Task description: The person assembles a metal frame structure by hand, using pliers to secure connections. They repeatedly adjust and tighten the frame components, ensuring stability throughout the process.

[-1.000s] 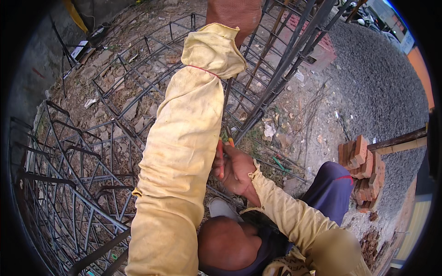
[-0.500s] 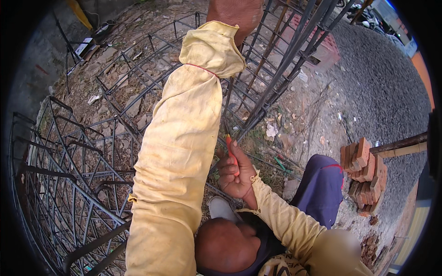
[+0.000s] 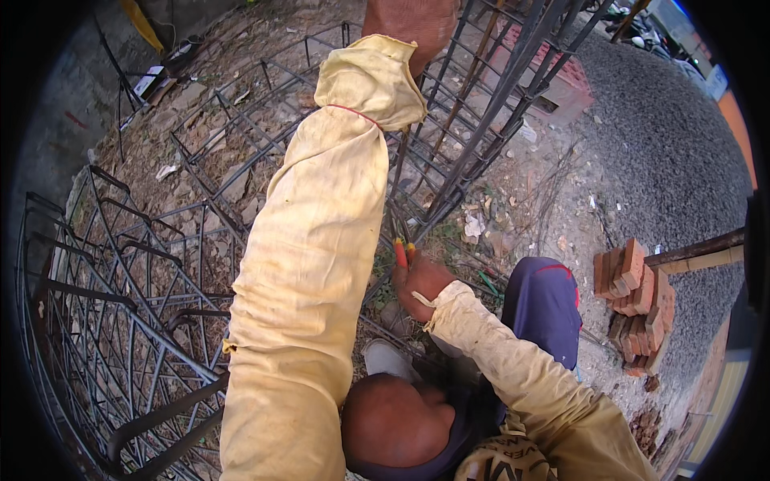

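Note:
My left arm, in a pale yellow sleeve (image 3: 313,256) banded in red near the cuff, stretches to the top edge. Only the back and wrist of my left hand (image 3: 411,28) show, beside upright steel bars (image 3: 509,112); its fingers are cut off by the frame. My right hand is out of sight. Below and to the right, a crouching co-worker (image 3: 393,425) in a cream shirt and navy trousers grips pliers (image 3: 400,253) with red-and-yellow handles in one hand (image 3: 425,284). The pliers' tip is at the foot of the bars, too small to make out.
Tied rebar cages (image 3: 152,313) fill the left side, their bent ends sticking up. Stacked bricks (image 3: 642,301) stand at the right, with a pole (image 3: 698,248) jutting in above them. A gravel heap (image 3: 666,144) lies behind. Rubble covers the ground.
The co-worker's hand has turned over with the pliers and shifted slightly up and right, so two handles now show. The co-worker's knee has moved a little left. My left arm is nearly still.

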Demonstrator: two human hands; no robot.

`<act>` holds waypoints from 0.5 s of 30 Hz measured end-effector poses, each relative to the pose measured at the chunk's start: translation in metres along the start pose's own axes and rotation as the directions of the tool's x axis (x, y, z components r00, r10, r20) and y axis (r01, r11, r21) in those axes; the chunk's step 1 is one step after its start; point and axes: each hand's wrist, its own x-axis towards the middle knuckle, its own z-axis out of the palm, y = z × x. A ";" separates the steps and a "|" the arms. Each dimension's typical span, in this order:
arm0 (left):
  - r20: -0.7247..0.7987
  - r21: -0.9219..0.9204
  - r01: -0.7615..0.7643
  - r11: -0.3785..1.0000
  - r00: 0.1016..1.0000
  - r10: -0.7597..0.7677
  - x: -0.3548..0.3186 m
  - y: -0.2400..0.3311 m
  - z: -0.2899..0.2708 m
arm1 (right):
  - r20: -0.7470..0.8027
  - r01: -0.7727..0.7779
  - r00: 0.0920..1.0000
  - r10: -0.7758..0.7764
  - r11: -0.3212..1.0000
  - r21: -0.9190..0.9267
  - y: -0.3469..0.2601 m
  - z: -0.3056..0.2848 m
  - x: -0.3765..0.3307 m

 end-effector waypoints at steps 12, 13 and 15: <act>0.040 -0.062 0.050 0.997 0.998 -0.048 -0.002 -0.001 -0.005 | 0.466 -0.465 0.872 -0.149 0.043 0.884 0.007 0.022 -0.002; 0.054 -0.105 0.048 0.993 0.998 -0.043 -0.001 -0.002 -0.008 | 0.532 -0.522 0.836 -0.136 0.106 0.846 0.010 0.022 0.002; 0.073 -0.156 0.083 0.984 0.995 -0.072 0.000 -0.003 0.005 | 0.488 -0.486 0.873 0.021 0.139 0.863 0.009 0.021 -0.001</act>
